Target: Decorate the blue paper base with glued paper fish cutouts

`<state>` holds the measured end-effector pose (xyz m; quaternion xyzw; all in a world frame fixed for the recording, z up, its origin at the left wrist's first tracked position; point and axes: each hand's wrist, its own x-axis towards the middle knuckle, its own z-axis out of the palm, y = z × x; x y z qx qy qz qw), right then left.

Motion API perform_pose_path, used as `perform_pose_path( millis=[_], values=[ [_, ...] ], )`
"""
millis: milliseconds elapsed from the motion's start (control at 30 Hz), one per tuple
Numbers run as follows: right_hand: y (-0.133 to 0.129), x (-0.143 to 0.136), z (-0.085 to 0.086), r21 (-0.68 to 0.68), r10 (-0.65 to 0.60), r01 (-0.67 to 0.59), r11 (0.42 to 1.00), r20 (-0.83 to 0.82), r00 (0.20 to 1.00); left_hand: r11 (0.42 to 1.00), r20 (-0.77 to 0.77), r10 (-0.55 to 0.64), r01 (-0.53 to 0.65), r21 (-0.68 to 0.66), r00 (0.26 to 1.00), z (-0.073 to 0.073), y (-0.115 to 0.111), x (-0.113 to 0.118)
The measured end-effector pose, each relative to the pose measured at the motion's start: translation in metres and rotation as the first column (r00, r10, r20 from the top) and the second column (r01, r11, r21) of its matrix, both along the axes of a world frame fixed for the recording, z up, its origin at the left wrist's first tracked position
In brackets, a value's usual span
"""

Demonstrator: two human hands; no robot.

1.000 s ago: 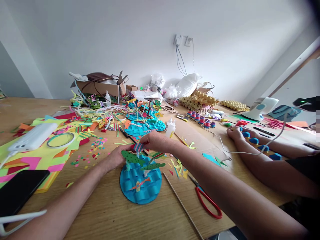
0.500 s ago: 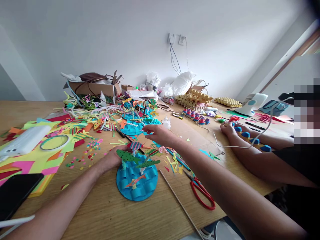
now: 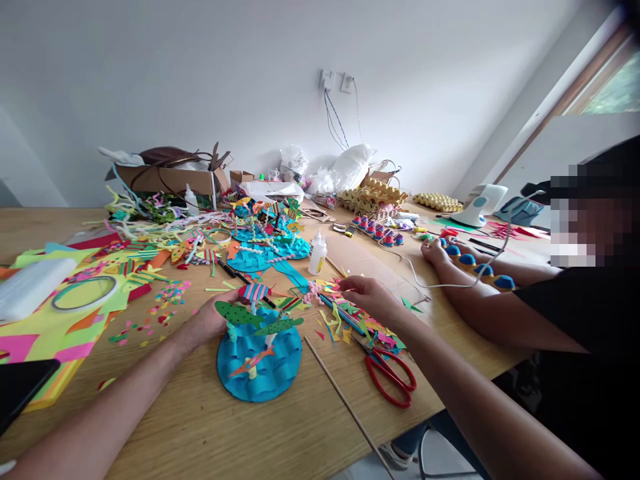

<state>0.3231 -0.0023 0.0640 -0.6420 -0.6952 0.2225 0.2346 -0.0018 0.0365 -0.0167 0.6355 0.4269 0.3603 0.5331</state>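
Note:
On the table before me stands a round blue paper base (image 3: 285, 377) with curled paper waves, carrying green spotted paper fish (image 3: 237, 315) and an orange one (image 3: 253, 363) on short stems. My left hand (image 3: 213, 319) is at its far left edge, fingers closed at a pink-and-blue striped paper fish (image 3: 255, 292); the green fish partly hides the fingertips. My right hand (image 3: 370, 295) hovers above coloured paper scraps (image 3: 345, 330), fingers loosely curved and apart, with nothing visible in them. A white glue bottle (image 3: 317, 255) stands beyond, to its left.
Red-handled scissors (image 3: 393, 377) and a thin wooden stick (image 3: 345, 403) lie at the near right. More blue bases (image 3: 250, 257) with paper fish stand behind. Coloured sheets with a tape roll (image 3: 85, 293) lie left. At right, a co-worker's hands (image 3: 435, 253) are by a painted egg-carton strip (image 3: 467, 260).
My right hand has drawn back rightwards from the rear blue base and glue bottle to above the paper scraps. My left hand stays at the near base. The view has shifted slightly right.

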Motion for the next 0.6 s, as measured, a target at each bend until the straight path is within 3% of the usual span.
perform_pose_path(
  millis=[200, 333, 600],
  values=[
    [-0.032, 0.014, -0.012, 0.003, 0.056, -0.056, 0.998, 0.045, 0.997, 1.000, -0.076, 0.021, -0.021, 0.010, 0.997, 0.014, -0.010, 0.001],
    [-0.063, 0.002, -0.012, 0.006, 0.123, -0.125, 0.992, 0.139, 0.983, 0.998, -0.094, 0.059, -0.058, 0.008, 0.994, 0.017, -0.011, 0.003],
    [-0.106, -0.023, -0.002, 0.059, 0.217, -0.228, 0.972, 0.149, 0.965, 0.997, -0.150, 0.045, -0.053, -0.052, 0.988, 0.016, -0.014, 0.002]
  ],
)
